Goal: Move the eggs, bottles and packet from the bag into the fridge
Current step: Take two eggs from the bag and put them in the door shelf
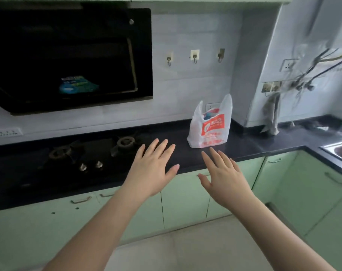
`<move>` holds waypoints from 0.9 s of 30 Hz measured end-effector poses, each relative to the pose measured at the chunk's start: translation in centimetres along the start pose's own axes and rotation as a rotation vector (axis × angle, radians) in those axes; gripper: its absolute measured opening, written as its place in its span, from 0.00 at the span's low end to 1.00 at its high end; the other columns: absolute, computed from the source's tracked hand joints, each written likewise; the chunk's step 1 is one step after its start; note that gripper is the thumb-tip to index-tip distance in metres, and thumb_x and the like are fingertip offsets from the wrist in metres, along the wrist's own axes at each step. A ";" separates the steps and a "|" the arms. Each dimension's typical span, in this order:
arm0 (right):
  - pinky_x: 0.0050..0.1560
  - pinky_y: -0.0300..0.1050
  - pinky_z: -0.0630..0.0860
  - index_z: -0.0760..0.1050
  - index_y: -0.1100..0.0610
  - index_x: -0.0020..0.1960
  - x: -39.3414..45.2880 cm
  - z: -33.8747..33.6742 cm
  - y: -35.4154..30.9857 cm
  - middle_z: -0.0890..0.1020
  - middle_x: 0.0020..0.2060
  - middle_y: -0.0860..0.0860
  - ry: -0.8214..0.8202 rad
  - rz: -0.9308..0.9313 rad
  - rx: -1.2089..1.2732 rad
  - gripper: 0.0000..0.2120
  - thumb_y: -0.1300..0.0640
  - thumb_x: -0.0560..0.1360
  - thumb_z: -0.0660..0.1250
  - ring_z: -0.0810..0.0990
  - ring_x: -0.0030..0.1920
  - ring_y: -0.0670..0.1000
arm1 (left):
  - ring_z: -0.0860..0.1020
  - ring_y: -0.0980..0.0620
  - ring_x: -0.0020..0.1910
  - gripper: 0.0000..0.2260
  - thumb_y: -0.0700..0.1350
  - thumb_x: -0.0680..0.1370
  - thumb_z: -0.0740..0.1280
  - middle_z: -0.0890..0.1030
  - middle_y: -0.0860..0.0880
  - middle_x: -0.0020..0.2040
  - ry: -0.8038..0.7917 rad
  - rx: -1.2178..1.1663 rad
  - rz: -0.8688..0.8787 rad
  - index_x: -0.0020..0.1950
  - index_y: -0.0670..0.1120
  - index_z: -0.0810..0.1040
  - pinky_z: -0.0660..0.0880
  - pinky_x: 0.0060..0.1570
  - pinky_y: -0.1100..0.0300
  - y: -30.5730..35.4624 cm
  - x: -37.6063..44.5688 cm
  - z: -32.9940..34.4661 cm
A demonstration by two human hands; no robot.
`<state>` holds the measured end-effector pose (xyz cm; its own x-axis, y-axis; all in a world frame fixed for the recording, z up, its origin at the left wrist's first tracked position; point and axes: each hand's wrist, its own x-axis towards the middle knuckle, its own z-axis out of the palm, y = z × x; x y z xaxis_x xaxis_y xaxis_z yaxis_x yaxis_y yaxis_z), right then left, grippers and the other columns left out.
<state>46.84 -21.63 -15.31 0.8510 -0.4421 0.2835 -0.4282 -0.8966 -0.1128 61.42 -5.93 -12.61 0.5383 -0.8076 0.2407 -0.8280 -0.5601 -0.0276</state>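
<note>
A white plastic bag with orange-red print stands upright on the black countertop against the tiled wall, its handles up. Something blue and red shows through its open top; the rest of its contents is hidden. My left hand is stretched out flat, fingers straight and spread, in front of the counter edge and left of the bag. My right hand is held the same way just below the bag. Neither hand touches the bag or holds anything. No fridge is in view.
A gas hob with two burners and two knobs lies in the counter at the left, under a black range hood. A steel sink sits at the right edge. Pale green cabinets run below the counter.
</note>
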 end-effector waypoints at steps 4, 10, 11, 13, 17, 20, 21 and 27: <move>0.76 0.51 0.48 0.48 0.51 0.79 1.2 0.1 2.5 0.52 0.78 0.52 -0.011 0.036 -0.003 0.32 0.41 0.80 0.52 0.50 0.78 0.54 | 0.43 0.51 0.79 0.29 0.63 0.81 0.46 0.48 0.52 0.81 -0.028 -0.006 0.061 0.80 0.54 0.48 0.44 0.77 0.48 2.1 3.1 1.2; 0.76 0.50 0.44 0.46 0.51 0.79 4.9 1.3 4.3 0.51 0.78 0.52 -0.017 0.101 -0.011 0.32 0.40 0.80 0.51 0.48 0.78 0.54 | 0.44 0.50 0.79 0.29 0.63 0.81 0.46 0.49 0.52 0.81 -0.046 -0.012 0.130 0.80 0.54 0.47 0.45 0.76 0.46 2.2 8.8 3.1; 0.76 0.50 0.44 0.45 0.51 0.79 5.8 1.5 4.5 0.50 0.79 0.52 -0.019 0.106 -0.018 0.32 0.40 0.80 0.51 0.47 0.78 0.54 | 0.44 0.50 0.79 0.29 0.62 0.82 0.47 0.49 0.52 0.81 -0.043 -0.017 0.144 0.80 0.54 0.47 0.45 0.76 0.46 1.9 9.9 3.4; 0.75 0.50 0.46 0.44 0.50 0.79 7.4 1.9 4.7 0.50 0.79 0.52 -0.042 0.127 -0.018 0.33 0.40 0.80 0.51 0.47 0.78 0.54 | 0.44 0.50 0.79 0.29 0.62 0.82 0.47 0.49 0.52 0.81 -0.051 -0.027 0.170 0.80 0.54 0.47 0.45 0.76 0.45 1.4 11.9 4.0; 0.75 0.50 0.50 0.49 0.51 0.79 10.9 2.2 5.3 0.54 0.78 0.52 0.010 0.157 -0.046 0.33 0.40 0.79 0.54 0.51 0.77 0.54 | 0.45 0.50 0.79 0.29 0.62 0.82 0.47 0.50 0.51 0.81 -0.010 -0.034 0.195 0.80 0.53 0.48 0.44 0.77 0.47 -0.3 16.5 4.7; 0.75 0.49 0.48 0.47 0.50 0.79 12.8 2.5 6.0 0.53 0.78 0.52 0.003 0.198 -0.079 0.33 0.40 0.79 0.53 0.50 0.77 0.53 | 0.45 0.50 0.79 0.29 0.62 0.82 0.48 0.50 0.51 0.81 -0.007 -0.047 0.233 0.80 0.53 0.48 0.44 0.76 0.48 -1.0 19.7 5.1; 0.75 0.49 0.47 0.47 0.50 0.79 13.2 2.6 6.3 0.52 0.78 0.52 -0.002 0.212 -0.082 0.33 0.39 0.79 0.52 0.49 0.77 0.53 | 0.45 0.50 0.79 0.29 0.62 0.82 0.48 0.50 0.51 0.81 -0.013 -0.053 0.250 0.80 0.52 0.47 0.43 0.76 0.48 -1.0 20.6 5.3; 0.77 0.51 0.46 0.44 0.50 0.79 16.0 2.9 8.7 0.49 0.79 0.51 -0.037 0.265 -0.089 0.32 0.40 0.80 0.50 0.46 0.78 0.53 | 0.45 0.50 0.79 0.29 0.61 0.82 0.47 0.51 0.51 0.81 -0.004 -0.075 0.307 0.80 0.52 0.47 0.45 0.77 0.47 -0.3 25.4 6.7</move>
<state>57.57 -36.57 -14.58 0.7158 -0.6628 0.2198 -0.6607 -0.7447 -0.0939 76.42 -27.49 -13.01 0.2619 -0.9377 0.2282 -0.9611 -0.2749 -0.0265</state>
